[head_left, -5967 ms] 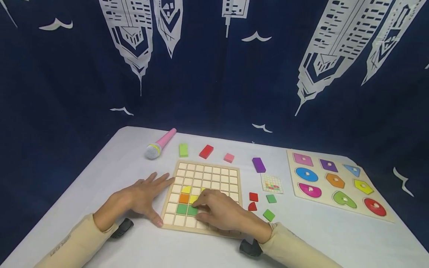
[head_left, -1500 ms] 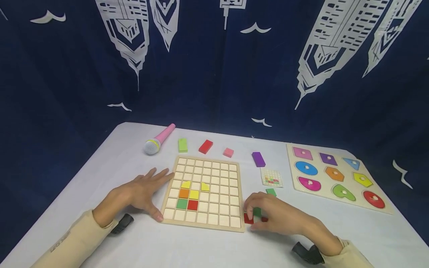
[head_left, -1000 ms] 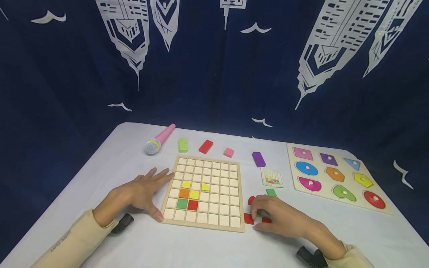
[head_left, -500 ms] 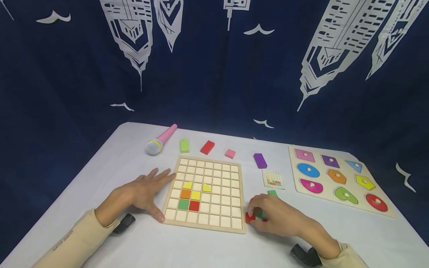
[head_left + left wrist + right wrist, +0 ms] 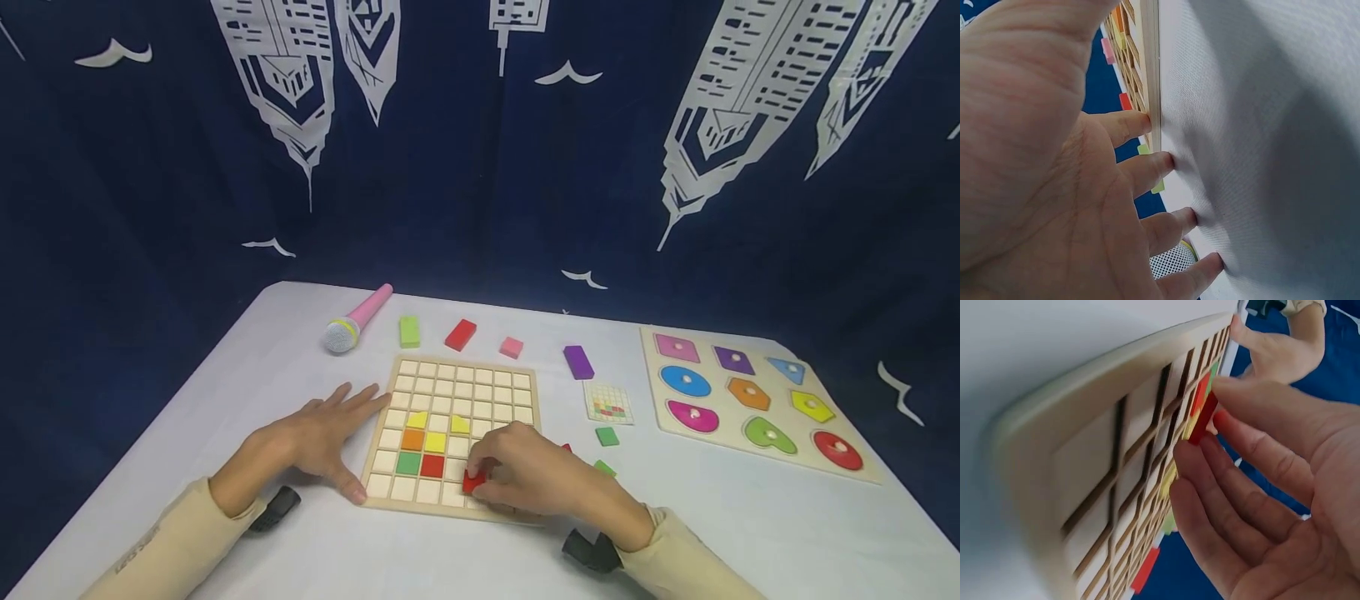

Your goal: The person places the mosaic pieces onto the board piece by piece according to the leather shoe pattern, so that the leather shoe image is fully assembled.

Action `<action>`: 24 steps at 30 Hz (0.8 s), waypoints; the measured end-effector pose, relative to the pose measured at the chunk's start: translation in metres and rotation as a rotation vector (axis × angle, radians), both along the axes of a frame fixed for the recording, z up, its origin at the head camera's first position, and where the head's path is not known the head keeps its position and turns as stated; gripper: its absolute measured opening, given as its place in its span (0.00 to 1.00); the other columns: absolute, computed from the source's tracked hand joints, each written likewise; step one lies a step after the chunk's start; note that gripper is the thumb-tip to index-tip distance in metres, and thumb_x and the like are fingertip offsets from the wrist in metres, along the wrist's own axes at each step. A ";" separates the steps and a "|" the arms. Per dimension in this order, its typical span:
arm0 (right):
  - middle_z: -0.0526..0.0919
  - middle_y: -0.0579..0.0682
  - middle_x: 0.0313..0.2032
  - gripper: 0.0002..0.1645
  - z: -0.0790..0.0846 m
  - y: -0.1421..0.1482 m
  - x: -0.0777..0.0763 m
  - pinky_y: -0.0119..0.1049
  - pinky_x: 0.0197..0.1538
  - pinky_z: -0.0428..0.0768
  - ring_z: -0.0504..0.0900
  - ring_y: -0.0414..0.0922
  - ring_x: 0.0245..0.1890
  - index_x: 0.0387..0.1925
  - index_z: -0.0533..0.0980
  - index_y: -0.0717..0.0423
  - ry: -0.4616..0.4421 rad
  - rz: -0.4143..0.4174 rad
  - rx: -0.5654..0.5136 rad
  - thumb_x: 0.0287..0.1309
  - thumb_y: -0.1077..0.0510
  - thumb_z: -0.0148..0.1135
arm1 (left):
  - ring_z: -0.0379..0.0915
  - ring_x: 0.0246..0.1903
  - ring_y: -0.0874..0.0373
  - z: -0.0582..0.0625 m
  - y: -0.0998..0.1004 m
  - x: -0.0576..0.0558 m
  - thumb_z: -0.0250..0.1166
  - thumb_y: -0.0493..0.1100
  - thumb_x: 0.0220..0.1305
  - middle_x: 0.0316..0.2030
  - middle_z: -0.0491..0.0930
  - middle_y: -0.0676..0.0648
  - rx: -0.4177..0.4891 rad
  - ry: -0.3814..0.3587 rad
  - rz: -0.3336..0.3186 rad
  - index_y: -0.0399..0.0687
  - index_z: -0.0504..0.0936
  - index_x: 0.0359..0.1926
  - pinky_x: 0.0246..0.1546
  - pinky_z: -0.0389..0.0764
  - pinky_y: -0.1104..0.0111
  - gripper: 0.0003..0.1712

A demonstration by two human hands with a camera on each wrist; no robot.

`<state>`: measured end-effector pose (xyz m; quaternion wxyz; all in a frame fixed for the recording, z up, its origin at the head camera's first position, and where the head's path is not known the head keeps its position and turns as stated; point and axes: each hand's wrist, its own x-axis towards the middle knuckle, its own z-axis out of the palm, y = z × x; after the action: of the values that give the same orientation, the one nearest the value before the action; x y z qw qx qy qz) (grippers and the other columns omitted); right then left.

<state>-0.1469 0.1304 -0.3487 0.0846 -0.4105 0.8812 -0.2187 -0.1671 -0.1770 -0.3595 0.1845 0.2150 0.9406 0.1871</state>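
Note:
My right hand (image 5: 532,475) pinches a red square tile (image 5: 472,482) between thumb and fingers, low over the wooden grid board (image 5: 463,372). In the right wrist view that tile (image 5: 1202,420) tilts just off the grid. Spread out at the board's left edge, my left hand (image 5: 318,442) touches the frame with thumb and index finger; its other fingertips rest on the cloth in the left wrist view. On the board lie an orange tile (image 5: 412,440), a yellow tile (image 5: 435,442), a green tile (image 5: 408,463), a red tile (image 5: 432,466) and two yellow shaped pieces (image 5: 460,425).
Loose green tiles (image 5: 607,436) lie right of the board, some pieces partly hidden by my right arm. A pattern card (image 5: 608,403) and a shape puzzle (image 5: 757,400) are farther right. Behind the board lie a pink toy microphone (image 5: 358,318) and several blocks (image 5: 578,362).
The cell right of the green tile held green six seconds ago and holds red now. My right hand took a red tile from the right side and moved left over the board. My left hand stayed.

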 end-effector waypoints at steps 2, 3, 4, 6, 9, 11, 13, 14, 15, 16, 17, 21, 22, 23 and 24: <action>0.87 0.40 0.31 0.06 -0.002 -0.008 -0.003 0.22 0.38 0.78 0.78 0.33 0.30 0.36 0.86 0.54 0.025 0.011 -0.001 0.55 0.60 0.72 | 0.35 0.76 0.28 -0.001 0.001 0.000 0.84 0.65 0.29 0.79 0.46 0.37 0.000 -0.002 0.000 0.48 0.53 0.79 0.70 0.45 0.30 0.77; 0.87 0.41 0.30 0.06 -0.003 -0.010 -0.004 0.22 0.37 0.77 0.77 0.34 0.29 0.36 0.86 0.55 0.031 0.017 -0.006 0.55 0.61 0.72 | 0.36 0.76 0.28 -0.002 0.001 0.000 0.84 0.65 0.29 0.79 0.46 0.37 -0.001 -0.002 0.001 0.48 0.53 0.79 0.70 0.46 0.30 0.77; 0.87 0.42 0.30 0.06 -0.004 -0.013 -0.006 0.21 0.35 0.77 0.77 0.35 0.28 0.36 0.86 0.56 0.033 0.022 -0.009 0.54 0.62 0.72 | 0.36 0.76 0.28 -0.002 0.001 0.000 0.84 0.65 0.29 0.79 0.46 0.37 -0.003 -0.003 0.002 0.48 0.53 0.79 0.70 0.46 0.30 0.77; 0.88 0.43 0.30 0.06 -0.005 -0.016 -0.009 0.21 0.34 0.76 0.77 0.37 0.27 0.36 0.86 0.57 0.032 0.028 -0.011 0.54 0.63 0.72 | 0.36 0.76 0.28 -0.002 0.002 0.000 0.84 0.65 0.29 0.79 0.47 0.37 -0.008 -0.005 0.003 0.48 0.53 0.79 0.70 0.46 0.30 0.77; 0.88 0.44 0.31 0.07 -0.006 -0.019 -0.013 0.22 0.34 0.76 0.77 0.38 0.27 0.36 0.87 0.58 0.017 0.031 -0.010 0.53 0.64 0.73 | 0.36 0.76 0.29 -0.002 0.003 0.000 0.84 0.65 0.29 0.79 0.47 0.38 -0.017 -0.007 0.004 0.49 0.53 0.79 0.71 0.46 0.31 0.77; 0.88 0.44 0.31 0.07 -0.007 -0.021 -0.015 0.22 0.33 0.75 0.76 0.37 0.27 0.36 0.87 0.58 0.009 0.021 -0.008 0.52 0.63 0.73 | 0.35 0.76 0.29 -0.001 0.004 -0.001 0.84 0.65 0.29 0.79 0.46 0.38 -0.022 -0.006 0.004 0.49 0.53 0.79 0.71 0.45 0.31 0.77; 0.87 0.44 0.30 0.07 -0.008 -0.022 -0.016 0.23 0.32 0.76 0.75 0.36 0.26 0.36 0.86 0.58 0.002 0.014 -0.012 0.52 0.64 0.74 | 0.35 0.76 0.29 0.000 0.004 -0.001 0.84 0.65 0.29 0.79 0.46 0.38 -0.026 -0.005 0.006 0.49 0.53 0.79 0.71 0.45 0.31 0.77; 0.86 0.43 0.29 0.07 -0.008 -0.023 -0.016 0.23 0.32 0.75 0.75 0.36 0.26 0.35 0.86 0.58 -0.001 0.010 -0.015 0.52 0.64 0.74 | 0.35 0.76 0.29 0.001 0.004 -0.001 0.84 0.65 0.29 0.79 0.46 0.38 -0.027 -0.004 0.008 0.49 0.53 0.79 0.71 0.45 0.31 0.77; 0.86 0.43 0.28 0.07 -0.008 -0.024 -0.016 0.23 0.32 0.75 0.75 0.35 0.26 0.35 0.86 0.58 0.000 0.007 -0.016 0.51 0.64 0.74 | 0.35 0.76 0.29 0.001 0.004 -0.001 0.84 0.65 0.29 0.79 0.46 0.38 -0.027 -0.004 0.009 0.49 0.53 0.79 0.71 0.45 0.31 0.77; 0.85 0.43 0.28 0.07 -0.007 -0.024 -0.017 0.23 0.32 0.75 0.74 0.35 0.26 0.35 0.86 0.58 -0.003 0.003 -0.017 0.51 0.65 0.74 | 0.35 0.76 0.29 0.001 0.004 -0.001 0.84 0.65 0.29 0.79 0.46 0.38 -0.028 -0.005 0.011 0.49 0.53 0.79 0.71 0.45 0.31 0.77; 0.85 0.43 0.27 0.07 -0.007 -0.025 -0.017 0.23 0.32 0.76 0.74 0.35 0.26 0.34 0.86 0.58 -0.005 -0.002 -0.016 0.51 0.65 0.74 | 0.35 0.76 0.29 0.001 0.004 -0.001 0.84 0.65 0.29 0.79 0.46 0.38 -0.029 -0.004 0.011 0.49 0.53 0.79 0.71 0.45 0.31 0.77; 0.82 0.41 0.28 0.06 -0.005 -0.029 -0.016 0.25 0.35 0.74 0.72 0.36 0.29 0.34 0.85 0.55 -0.023 -0.045 0.030 0.52 0.64 0.74 | 0.35 0.76 0.29 0.001 0.002 -0.001 0.83 0.66 0.29 0.79 0.46 0.37 -0.028 0.003 0.000 0.48 0.53 0.79 0.70 0.45 0.30 0.77; 0.81 0.41 0.28 0.06 -0.004 -0.030 -0.016 0.25 0.35 0.74 0.72 0.36 0.30 0.34 0.85 0.54 -0.033 -0.058 0.046 0.53 0.63 0.74 | 0.35 0.76 0.28 0.000 0.002 0.000 0.83 0.66 0.30 0.79 0.46 0.37 -0.028 0.007 -0.004 0.48 0.53 0.79 0.70 0.46 0.30 0.77; 0.80 0.41 0.27 0.06 -0.003 -0.031 -0.016 0.26 0.36 0.73 0.71 0.36 0.30 0.33 0.84 0.52 -0.044 -0.067 0.064 0.53 0.63 0.75 | 0.35 0.76 0.28 0.000 0.002 0.000 0.83 0.66 0.30 0.79 0.46 0.36 -0.026 0.008 -0.007 0.48 0.53 0.79 0.70 0.46 0.30 0.77; 0.79 0.41 0.27 0.06 -0.003 -0.033 -0.017 0.26 0.36 0.72 0.71 0.36 0.31 0.33 0.84 0.51 -0.057 -0.076 0.082 0.53 0.62 0.75 | 0.35 0.76 0.28 0.000 0.001 0.000 0.83 0.66 0.30 0.79 0.46 0.36 -0.026 0.009 -0.009 0.47 0.53 0.79 0.70 0.46 0.30 0.77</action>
<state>-0.1639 0.0978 -0.3514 0.1181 -0.3666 0.9016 -0.1968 -0.1674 -0.1758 -0.3599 0.1837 0.2177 0.9428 0.1732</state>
